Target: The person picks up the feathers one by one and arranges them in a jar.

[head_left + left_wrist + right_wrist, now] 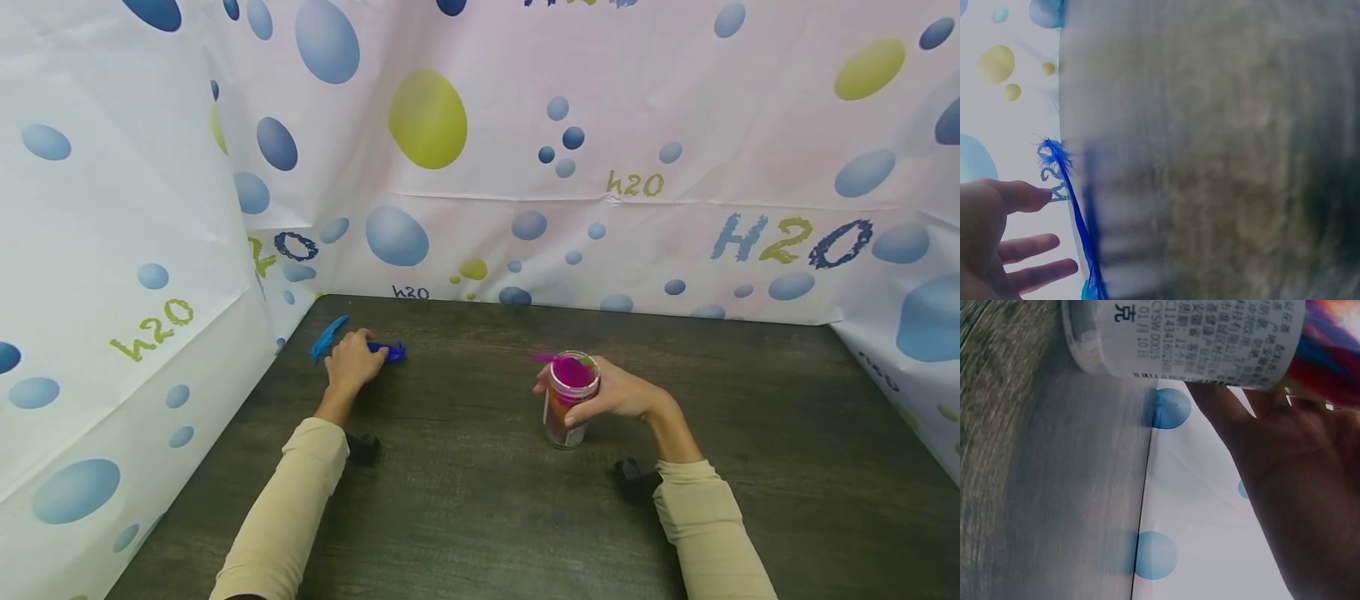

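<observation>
On the left of the table, my left hand is beside a dark blue feather, thumb and fingers fairly straight. The left wrist view shows the feather standing close in front of the spread fingertips, its tuft at the top. A lighter blue feather lies just left of that hand. My right hand holds a clear jar around its upper side. Bright pink, orange and other coloured feathers fill the jar, and a white printed label wraps its side.
The dark wood table meets a white wall sheet with blue and green dots at the back and left. A small black device shows under the right wrist, and another by the left one.
</observation>
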`<state>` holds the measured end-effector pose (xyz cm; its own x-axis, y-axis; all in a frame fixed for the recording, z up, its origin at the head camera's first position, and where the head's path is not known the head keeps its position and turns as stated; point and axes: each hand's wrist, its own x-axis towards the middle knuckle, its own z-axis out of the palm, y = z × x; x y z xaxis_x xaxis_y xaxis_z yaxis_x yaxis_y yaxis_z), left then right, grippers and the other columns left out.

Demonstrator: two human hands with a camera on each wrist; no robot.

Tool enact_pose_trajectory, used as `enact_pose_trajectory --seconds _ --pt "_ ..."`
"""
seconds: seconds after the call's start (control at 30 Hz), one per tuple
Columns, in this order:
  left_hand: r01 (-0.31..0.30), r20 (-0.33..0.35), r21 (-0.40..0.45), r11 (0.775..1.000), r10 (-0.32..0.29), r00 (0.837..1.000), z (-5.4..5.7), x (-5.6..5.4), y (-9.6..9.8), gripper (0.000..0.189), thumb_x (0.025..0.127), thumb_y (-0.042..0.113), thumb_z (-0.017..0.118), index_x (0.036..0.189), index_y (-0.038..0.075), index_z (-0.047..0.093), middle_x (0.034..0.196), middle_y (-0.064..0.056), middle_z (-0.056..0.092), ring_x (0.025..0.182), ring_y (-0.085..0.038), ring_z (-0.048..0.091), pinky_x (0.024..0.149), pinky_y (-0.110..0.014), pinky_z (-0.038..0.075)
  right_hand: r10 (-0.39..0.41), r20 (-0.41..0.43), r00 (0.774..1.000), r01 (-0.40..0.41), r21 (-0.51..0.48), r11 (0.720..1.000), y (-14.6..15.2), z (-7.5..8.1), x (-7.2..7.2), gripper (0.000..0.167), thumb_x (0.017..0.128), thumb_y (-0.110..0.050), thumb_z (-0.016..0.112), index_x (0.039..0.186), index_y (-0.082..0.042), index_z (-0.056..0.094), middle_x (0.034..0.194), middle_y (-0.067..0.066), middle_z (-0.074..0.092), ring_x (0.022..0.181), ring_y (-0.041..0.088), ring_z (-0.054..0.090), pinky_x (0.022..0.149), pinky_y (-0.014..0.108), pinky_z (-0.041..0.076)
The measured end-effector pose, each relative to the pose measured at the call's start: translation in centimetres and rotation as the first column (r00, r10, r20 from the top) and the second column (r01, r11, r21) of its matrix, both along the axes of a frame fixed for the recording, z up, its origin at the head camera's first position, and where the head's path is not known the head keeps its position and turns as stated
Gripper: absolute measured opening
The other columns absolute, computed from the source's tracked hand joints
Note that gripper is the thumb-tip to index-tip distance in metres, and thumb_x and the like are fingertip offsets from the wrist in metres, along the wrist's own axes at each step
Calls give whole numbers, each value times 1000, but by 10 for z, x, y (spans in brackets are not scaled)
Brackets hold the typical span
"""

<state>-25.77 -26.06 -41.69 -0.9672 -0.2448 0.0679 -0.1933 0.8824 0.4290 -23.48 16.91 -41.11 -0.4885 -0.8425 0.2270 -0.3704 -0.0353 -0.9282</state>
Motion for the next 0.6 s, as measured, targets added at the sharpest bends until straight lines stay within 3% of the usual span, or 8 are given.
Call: enact_pose_trajectory --seconds 0.23,0.4,0.6 --pt "-56 68 25 998 54 996 4 -2 -3 54 102 32 59 143 -3 54 143 -32 55 128 -57 52 107 -73 36 2 -3 1000 -2 -4 1000 0 1 0 55 89 -9 82 134 7 55 131 34 61 122 34 64 105 36 52" --pt "-29 68 54 998 26 997 5 -2 -3 55 103 30 57 143 -7 52 141 -33 55 126 -54 55 105 -68 43 0 6 1000 0 -8 1000 0 0 0 56 89 -10 82 134 7 54 131 39 58 123 38 63 105 36 52" --pt "5 35 116 993 -9 999 3 0 -4 55 105 27 56 144 -11 48 142 -35 53 129 -53 53 106 -64 45 -9 10 1000 9 1 1000 0 -1 -1 56 88 -9 82 135 7 55 131 32 62 124 43 61 105 36 53"
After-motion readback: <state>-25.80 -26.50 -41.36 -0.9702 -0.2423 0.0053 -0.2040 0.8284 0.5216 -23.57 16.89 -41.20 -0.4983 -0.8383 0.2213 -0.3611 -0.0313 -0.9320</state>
